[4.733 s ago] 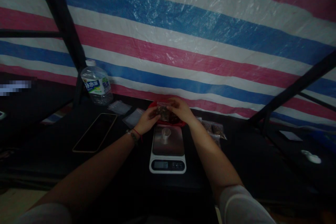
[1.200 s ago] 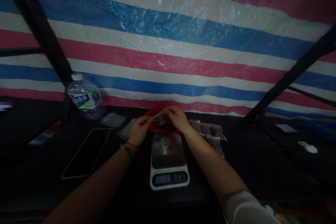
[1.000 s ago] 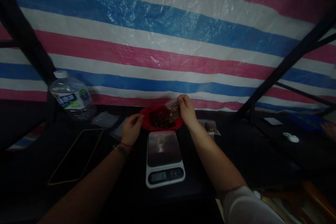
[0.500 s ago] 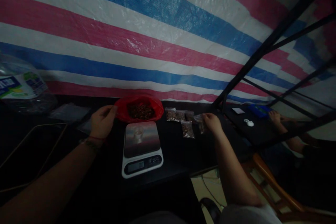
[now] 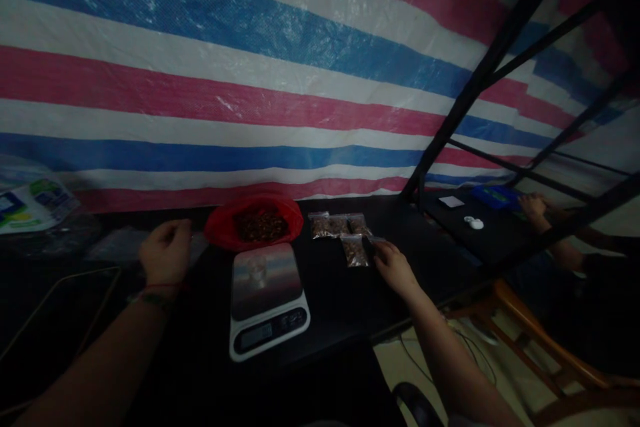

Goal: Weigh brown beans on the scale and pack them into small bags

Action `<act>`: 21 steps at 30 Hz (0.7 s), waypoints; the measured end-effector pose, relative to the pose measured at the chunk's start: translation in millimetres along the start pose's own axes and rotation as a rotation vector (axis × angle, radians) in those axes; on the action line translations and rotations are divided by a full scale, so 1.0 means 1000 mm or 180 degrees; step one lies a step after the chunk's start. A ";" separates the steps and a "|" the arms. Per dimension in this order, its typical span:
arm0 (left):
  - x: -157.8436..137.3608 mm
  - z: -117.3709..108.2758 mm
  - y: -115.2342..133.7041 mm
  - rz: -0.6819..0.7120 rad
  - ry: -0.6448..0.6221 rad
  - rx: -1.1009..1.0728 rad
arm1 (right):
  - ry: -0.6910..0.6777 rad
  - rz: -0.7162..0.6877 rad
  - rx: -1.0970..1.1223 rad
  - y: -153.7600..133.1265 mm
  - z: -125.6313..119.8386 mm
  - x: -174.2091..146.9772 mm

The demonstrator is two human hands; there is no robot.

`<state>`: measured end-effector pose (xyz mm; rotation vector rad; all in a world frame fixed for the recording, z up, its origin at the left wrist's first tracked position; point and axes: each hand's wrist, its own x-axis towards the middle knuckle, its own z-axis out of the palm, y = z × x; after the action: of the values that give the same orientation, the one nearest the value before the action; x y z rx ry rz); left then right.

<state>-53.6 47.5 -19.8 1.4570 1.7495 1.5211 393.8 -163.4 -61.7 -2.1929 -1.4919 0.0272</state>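
Observation:
My right hand (image 5: 396, 268) is low over the black table, its fingers closed at a small clear zip bag (image 5: 375, 239) that is mostly hidden under them. Just left of it lies another zip bag (image 5: 356, 252) filled with brown bits. Several similar filled bags (image 5: 339, 225) form a row behind. My left hand (image 5: 166, 253) hovers left of a red plastic bag (image 5: 220, 230), fingers curled together; whatever they hold, if anything, is hidden. Brown pieces (image 5: 263, 223) fill the open red bag. In front of it is a digital scale (image 5: 273, 330) with a small clear cup (image 5: 258, 275) on its plate.
Flat clear plastic bags (image 5: 117, 245) and a large clear bottle (image 5: 40, 213) are at the left. A dark, gold-edged flat object (image 5: 55, 327) lies nearer. Black metal bars (image 5: 450, 123) slant up at the right. Beyond them are another person's hands (image 5: 535, 207). A wooden chair (image 5: 530, 327) stands below.
My right hand has lowered the zip bag towards the table beside the other filled bags. My left hand has drawn left, away from the red bag. The view has shifted slightly.

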 end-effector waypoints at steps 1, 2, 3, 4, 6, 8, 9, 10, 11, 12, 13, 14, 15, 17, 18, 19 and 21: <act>-0.001 0.000 0.001 -0.0008 -0.0044 0.0004 | 0.0009 -0.0014 0.0038 0.000 0.001 0.000; -0.002 0.000 0.001 -0.0011 -0.0086 0.0037 | 0.0015 -0.0022 0.0064 0.000 0.002 0.000; -0.003 -0.001 0.002 -0.0013 -0.0115 0.0102 | 0.0021 -0.0017 0.0089 0.000 0.002 0.001; -0.003 -0.002 0.002 0.0001 -0.0170 0.0173 | 0.0045 0.0011 0.0122 0.000 0.001 0.002; -0.004 -0.005 0.004 0.0076 -0.0288 0.0257 | 0.0181 0.0099 0.0223 0.003 -0.004 0.009; -0.006 -0.009 0.007 0.0126 -0.0385 0.0261 | 0.0476 0.0207 0.0325 0.008 -0.014 0.023; -0.006 -0.010 0.009 0.0124 -0.0409 0.0255 | 0.0676 0.0255 0.0332 0.010 -0.019 0.032; -0.007 -0.011 0.010 0.0103 -0.0423 0.0247 | 0.0845 0.0284 0.0283 0.012 -0.023 0.043; -0.007 -0.012 0.011 0.0067 -0.0422 0.0245 | 0.0965 0.0268 0.0210 0.013 -0.026 0.054; -0.008 -0.012 0.012 0.0038 -0.0448 0.0242 | 0.1034 0.0216 0.0151 0.013 -0.026 0.065; -0.007 -0.012 0.012 0.0020 -0.0472 0.0229 | 0.0990 0.0118 0.0091 0.012 -0.025 0.076; -0.007 -0.012 0.010 0.0009 -0.0493 0.0213 | 0.0842 0.0041 0.0011 0.011 -0.020 0.085; -0.006 -0.012 0.008 0.0002 -0.0511 0.0198 | 0.0653 0.0062 -0.0097 0.009 -0.014 0.093; -0.003 -0.011 0.004 -0.0028 -0.0497 0.0174 | 0.0121 0.0173 -0.0309 0.004 0.003 0.104; -0.002 -0.010 0.002 -0.0048 -0.0471 0.0173 | -0.0095 0.0205 -0.0387 0.002 0.012 0.108; -0.001 -0.009 0.001 -0.0080 -0.0433 0.0187 | -0.0247 0.0201 -0.0446 0.000 0.021 0.110; 0.000 -0.007 0.000 -0.0158 -0.0318 0.0224 | -0.0390 0.0090 -0.0536 -0.002 0.034 0.114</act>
<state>-58.8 43.8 -17.4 1.4854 1.7824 1.3509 429.0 -49.7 -62.7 -2.3841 -1.5805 0.0475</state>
